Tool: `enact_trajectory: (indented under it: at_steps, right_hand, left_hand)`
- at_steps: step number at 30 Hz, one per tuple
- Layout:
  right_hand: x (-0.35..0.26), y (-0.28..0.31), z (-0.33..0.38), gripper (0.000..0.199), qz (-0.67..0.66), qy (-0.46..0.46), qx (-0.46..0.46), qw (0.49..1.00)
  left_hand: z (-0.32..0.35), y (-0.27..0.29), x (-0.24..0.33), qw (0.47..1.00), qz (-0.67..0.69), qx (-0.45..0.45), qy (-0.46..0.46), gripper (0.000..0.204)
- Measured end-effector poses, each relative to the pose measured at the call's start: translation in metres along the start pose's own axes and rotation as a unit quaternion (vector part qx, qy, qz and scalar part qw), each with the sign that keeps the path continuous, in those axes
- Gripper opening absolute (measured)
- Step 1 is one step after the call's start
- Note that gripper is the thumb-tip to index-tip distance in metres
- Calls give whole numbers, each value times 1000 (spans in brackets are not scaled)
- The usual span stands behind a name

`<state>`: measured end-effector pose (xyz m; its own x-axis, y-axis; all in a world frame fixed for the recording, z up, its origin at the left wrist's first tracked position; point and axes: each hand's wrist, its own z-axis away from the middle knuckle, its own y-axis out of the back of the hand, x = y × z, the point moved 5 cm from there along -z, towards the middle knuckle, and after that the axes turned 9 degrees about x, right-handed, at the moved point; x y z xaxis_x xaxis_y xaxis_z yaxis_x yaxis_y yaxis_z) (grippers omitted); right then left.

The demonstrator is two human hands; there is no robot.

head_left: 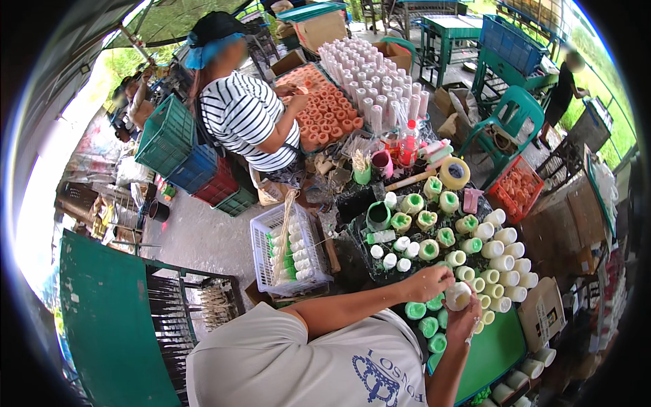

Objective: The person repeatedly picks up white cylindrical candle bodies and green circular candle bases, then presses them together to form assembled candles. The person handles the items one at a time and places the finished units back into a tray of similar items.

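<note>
In my right hand (466,317) is a cream, hollow wax cup (458,296), its opening turned up toward me. My left hand (428,283) is close beside the cup's rim with its fingers pinched together. Whatever those fingers hold, if anything, is too small to make out. Rows of cream wax cups (502,263) stand just beyond and to the right of my hands. Green-lined cups (413,203) stand farther off on the dark table. Nearer me, below my left hand, are several green wax cups (428,327).
A green board (498,356) lies at the near right. To the left stands a white basket (261,254) of white and green pieces. A person in a striped shirt (241,115) works by orange cups (325,122). A tape roll (454,173) and red-capped bottle (408,146) stand farther back.
</note>
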<state>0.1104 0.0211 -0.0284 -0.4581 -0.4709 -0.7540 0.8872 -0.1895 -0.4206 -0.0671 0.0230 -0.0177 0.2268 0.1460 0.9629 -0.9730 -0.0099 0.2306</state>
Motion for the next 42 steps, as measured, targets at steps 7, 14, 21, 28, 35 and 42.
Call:
enact_trajectory:
  at_steps: [7, 14, 21, 28, 35, 42]
  right_hand:
    - [-16, -23, 8, 58, 191, 100, -93, 972]
    - [-12, -21, 15, 56, 71, 2, -167, 983]
    - [-5, 9, 23, 46, 185, -6, -150, 971]
    - [-1, 59, 18, 44, 220, 75, -106, 967]
    - [25, 70, 10, 41, 284, 103, -129, 945]
    - [59, 28, 26, 25, 457, 243, -160, 840]
  left_hand:
    - [15, -5, 1, 994, 93, -22, 46, 36]
    - [27, -6, -24, 988, 138, 46, 47, 33]
    - [35, -30, -42, 994, 88, 56, 41, 28]
    - [46, -77, -43, 992, 114, 1, 52, 28]
    - [75, -83, -59, 992, 40, 70, 92, 35]
    - [128, -75, -113, 957, 46, 216, 187, 27]
